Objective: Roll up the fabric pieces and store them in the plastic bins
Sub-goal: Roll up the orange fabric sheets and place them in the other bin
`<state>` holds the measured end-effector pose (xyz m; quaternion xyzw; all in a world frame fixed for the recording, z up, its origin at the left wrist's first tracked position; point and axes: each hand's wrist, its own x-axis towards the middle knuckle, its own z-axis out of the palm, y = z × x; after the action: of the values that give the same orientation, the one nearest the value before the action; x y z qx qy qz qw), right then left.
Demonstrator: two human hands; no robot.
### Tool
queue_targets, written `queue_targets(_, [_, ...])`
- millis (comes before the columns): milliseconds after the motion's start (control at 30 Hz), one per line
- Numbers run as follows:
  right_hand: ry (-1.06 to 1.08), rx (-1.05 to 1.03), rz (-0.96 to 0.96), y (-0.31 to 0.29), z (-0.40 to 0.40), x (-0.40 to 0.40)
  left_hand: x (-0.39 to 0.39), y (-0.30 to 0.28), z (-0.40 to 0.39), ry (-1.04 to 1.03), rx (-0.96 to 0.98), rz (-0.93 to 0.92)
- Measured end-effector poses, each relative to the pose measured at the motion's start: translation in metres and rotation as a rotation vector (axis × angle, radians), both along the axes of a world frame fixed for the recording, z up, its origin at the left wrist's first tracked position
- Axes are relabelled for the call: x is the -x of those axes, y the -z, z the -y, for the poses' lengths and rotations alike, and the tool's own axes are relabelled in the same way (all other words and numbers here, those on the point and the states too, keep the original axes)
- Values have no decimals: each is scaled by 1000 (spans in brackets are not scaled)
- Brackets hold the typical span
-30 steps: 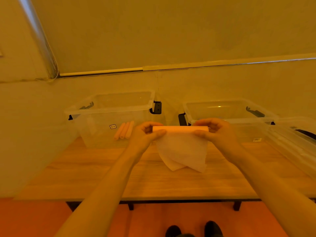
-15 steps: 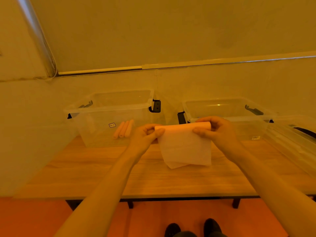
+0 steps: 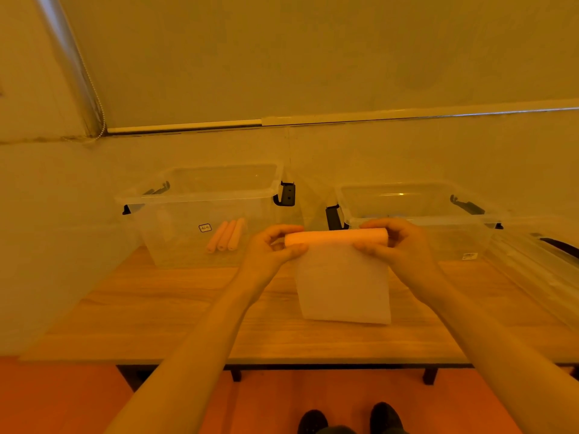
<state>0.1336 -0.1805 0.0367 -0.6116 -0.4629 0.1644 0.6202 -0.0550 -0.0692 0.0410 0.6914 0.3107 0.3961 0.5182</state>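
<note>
Right-edge bin (image 3: 545, 264) is running out of frame. Left hand (image 3: 269, 249) and right hand (image 3: 398, 245) are pinching the half-rolled fabric piece (image 3: 341, 277) above the desk (image 3: 156, 308), partly hiding the right bin (image 3: 416, 211). Three rolls (image 3: 225, 234) are lying in the left bin (image 3: 200, 195).

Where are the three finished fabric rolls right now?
In the head view, the three fabric rolls lie side by side inside the left plastic bin, left of the left hand.
</note>
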Motion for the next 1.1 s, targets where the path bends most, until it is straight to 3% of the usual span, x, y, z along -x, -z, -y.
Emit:
queue_targets(500, [43, 64, 20, 5, -3, -3, -2, 8, 2, 17, -20, -20])
queue_targets(667, [-33, 40, -14, 5, 0, -4, -4, 10, 1, 2, -6, -25])
queue_targets(1100, [18, 35, 95, 9, -2, -6, -3, 9, 1, 27, -41, -26])
